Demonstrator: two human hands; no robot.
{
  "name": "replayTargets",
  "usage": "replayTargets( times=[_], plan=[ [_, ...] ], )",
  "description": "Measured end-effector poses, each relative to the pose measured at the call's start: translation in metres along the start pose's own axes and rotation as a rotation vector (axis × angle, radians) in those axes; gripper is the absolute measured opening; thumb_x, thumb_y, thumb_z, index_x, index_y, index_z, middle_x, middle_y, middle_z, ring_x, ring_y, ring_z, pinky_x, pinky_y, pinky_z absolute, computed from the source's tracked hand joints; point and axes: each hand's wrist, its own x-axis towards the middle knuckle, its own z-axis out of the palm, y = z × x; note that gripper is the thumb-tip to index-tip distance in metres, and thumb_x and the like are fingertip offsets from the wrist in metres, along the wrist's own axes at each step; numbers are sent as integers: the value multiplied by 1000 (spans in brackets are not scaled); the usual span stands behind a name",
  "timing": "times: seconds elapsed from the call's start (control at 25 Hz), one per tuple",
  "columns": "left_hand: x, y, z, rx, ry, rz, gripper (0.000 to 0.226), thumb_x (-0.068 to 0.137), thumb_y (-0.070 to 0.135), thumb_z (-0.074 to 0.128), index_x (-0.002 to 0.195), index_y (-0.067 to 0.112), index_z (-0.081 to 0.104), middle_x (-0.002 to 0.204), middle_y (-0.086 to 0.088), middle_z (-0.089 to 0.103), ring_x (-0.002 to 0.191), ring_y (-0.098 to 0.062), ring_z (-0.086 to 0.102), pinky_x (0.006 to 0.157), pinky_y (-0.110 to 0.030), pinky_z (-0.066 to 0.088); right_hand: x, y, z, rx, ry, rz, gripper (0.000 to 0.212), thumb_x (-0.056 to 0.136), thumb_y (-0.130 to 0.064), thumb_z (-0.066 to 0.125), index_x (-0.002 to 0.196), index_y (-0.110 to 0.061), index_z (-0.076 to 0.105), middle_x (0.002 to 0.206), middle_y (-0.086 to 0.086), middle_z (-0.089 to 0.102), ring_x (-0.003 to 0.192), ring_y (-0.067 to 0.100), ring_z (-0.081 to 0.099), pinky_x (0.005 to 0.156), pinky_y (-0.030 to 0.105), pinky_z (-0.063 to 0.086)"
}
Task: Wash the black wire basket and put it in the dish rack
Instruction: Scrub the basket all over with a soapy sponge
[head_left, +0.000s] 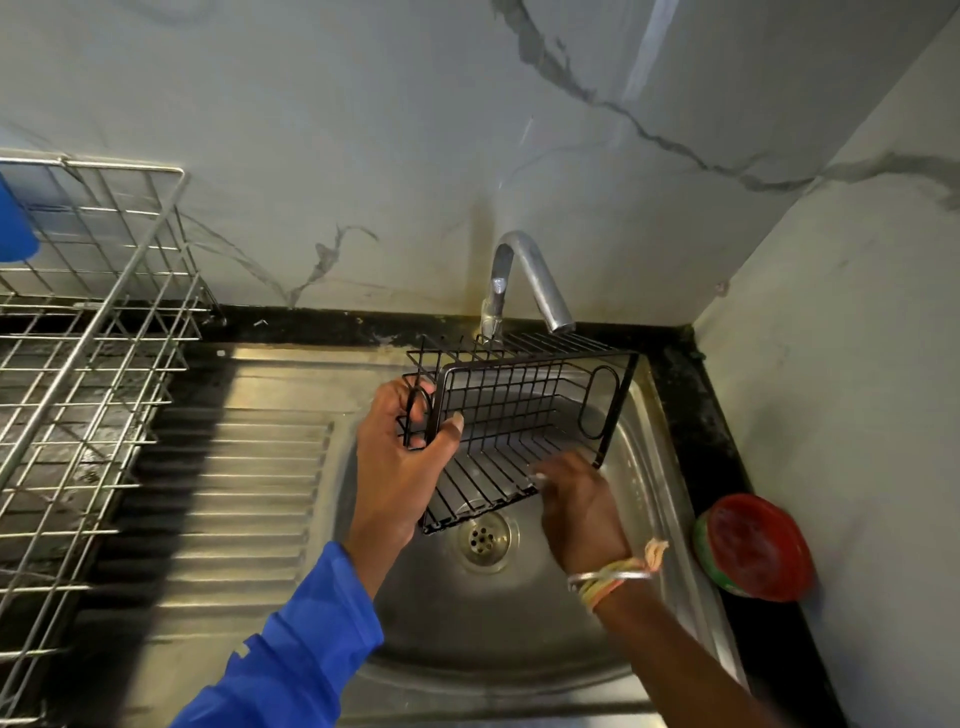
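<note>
The black wire basket (524, 410) hangs tilted over the steel sink bowl (519, 623), under the spout of the tap (540, 280). My left hand (400, 467) grips its left end, fingers curled round the end handle and thumb on the rim. My right hand (576, 499) reaches to the basket's lower front wires, fingertips touching them. No water stream is visible from the tap. The steel wire dish rack (88, 374) stands on the counter at the left.
A ribbed steel drainboard (234, 493) lies between rack and bowl. A red and green round dish (753, 545) sits on the black counter edge at right. A blue object (15, 228) rests in the rack's upper left. Marble walls close the back and right.
</note>
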Motion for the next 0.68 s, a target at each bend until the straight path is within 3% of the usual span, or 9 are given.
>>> replayTargets(
  times=[0.12,0.2,0.32,0.44,0.52,0.6,0.68],
  plan=[
    [1,0,-4,17,-3,-5,38,77,30,73,101,5,58,94,-21,56,84,-30,58,75,-37,55,1,24,-4,-36,-19,-13,46,78,16,55,106,-17,72,108,3,62,96,19,59,82,20,46],
    [0,0,-6,19,-8,1,43,76,33,73,100,1,56,95,-19,57,89,-35,57,76,-40,55,12,44,-9,-107,-59,43,44,74,15,58,101,-15,73,109,8,60,97,31,59,77,32,50],
    [3,1,-3,20,7,10,40,80,21,73,100,-7,53,96,-21,57,84,-24,56,71,-22,53,26,49,-16,-184,-42,74,29,85,-1,56,107,-16,66,116,8,50,100,32,54,76,34,48],
    [6,4,0,4,29,-12,26,88,3,71,97,-10,50,95,-26,53,80,-12,52,69,-13,51,42,52,-35,-81,122,119,26,93,-13,49,113,-15,64,116,7,52,103,28,53,81,29,43],
    [8,6,-1,13,17,-4,35,84,16,72,94,-7,49,93,-21,54,79,-14,51,69,-16,50,46,55,-41,-34,200,73,21,90,-18,55,104,-16,70,108,3,56,98,23,55,82,27,44],
    [6,7,-2,22,16,-13,42,77,32,70,92,-2,51,89,-14,56,79,-15,52,73,-25,50,40,54,-32,-20,71,35,25,84,-39,56,96,-23,71,100,-9,56,92,17,58,77,26,46],
    [3,7,-2,16,33,-25,44,74,39,68,91,2,53,88,-9,58,81,-18,54,78,-35,50,28,50,-13,-26,-62,97,25,85,-38,58,101,-22,69,99,-9,59,90,22,60,73,29,47]
  ],
)
